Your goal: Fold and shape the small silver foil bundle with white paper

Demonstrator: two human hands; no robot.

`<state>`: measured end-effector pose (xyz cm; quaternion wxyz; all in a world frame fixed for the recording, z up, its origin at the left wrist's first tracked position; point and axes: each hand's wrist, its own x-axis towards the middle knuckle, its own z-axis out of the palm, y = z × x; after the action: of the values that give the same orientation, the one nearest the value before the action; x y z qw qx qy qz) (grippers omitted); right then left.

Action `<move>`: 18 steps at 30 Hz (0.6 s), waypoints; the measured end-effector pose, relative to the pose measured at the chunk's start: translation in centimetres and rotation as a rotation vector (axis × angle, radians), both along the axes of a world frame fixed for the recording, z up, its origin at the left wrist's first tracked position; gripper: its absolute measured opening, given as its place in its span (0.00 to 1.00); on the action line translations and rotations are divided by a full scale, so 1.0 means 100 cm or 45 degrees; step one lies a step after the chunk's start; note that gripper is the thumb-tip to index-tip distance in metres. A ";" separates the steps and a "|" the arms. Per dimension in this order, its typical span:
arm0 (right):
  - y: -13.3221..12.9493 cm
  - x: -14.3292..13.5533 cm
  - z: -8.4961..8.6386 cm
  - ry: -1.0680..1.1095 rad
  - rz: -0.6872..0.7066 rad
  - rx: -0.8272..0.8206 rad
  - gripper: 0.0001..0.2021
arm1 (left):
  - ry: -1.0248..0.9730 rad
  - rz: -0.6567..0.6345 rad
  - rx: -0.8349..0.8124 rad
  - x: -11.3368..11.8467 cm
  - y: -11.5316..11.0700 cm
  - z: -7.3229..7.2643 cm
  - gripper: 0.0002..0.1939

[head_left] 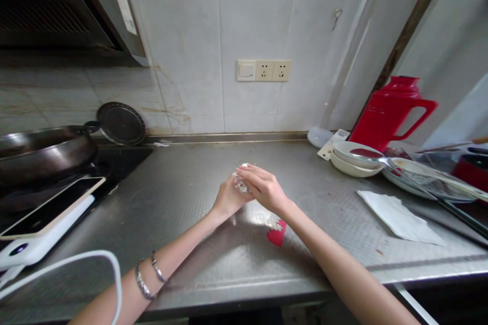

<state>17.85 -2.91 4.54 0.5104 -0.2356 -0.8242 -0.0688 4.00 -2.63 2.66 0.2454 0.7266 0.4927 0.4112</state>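
Above the middle of the steel counter, my left hand and my right hand are pressed together. Between them shows a small crinkled, shiny silvery thing, perhaps foil or a clear wrapper; most of it is hidden by my fingers. The fingers of my right hand lie closed over its top, while my left hand wraps it from the left and below. A small red scrap with a jagged edge lies on the counter beside my right forearm.
At left, a metal pan sits on the stove, with a phone on a white device in front. To the right stand a red thermos, stacked bowls, a plate with utensils, and a white paper napkin.
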 end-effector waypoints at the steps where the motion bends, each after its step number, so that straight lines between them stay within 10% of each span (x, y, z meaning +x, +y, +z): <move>1: -0.001 -0.001 -0.001 -0.057 0.018 0.016 0.13 | 0.026 -0.004 0.024 0.000 0.000 0.000 0.24; 13: -0.018 -0.013 0.000 -0.039 0.151 0.016 0.11 | -0.064 -0.095 0.067 -0.015 0.007 -0.001 0.17; 18: -0.019 -0.010 0.004 0.420 -0.052 -0.230 0.09 | -0.127 -0.028 -0.042 -0.010 0.005 0.003 0.22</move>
<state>16.89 -4.85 4.96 0.6140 -0.3052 -0.7271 0.0345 2.97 -2.10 2.93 0.2860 0.7064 0.4786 0.4361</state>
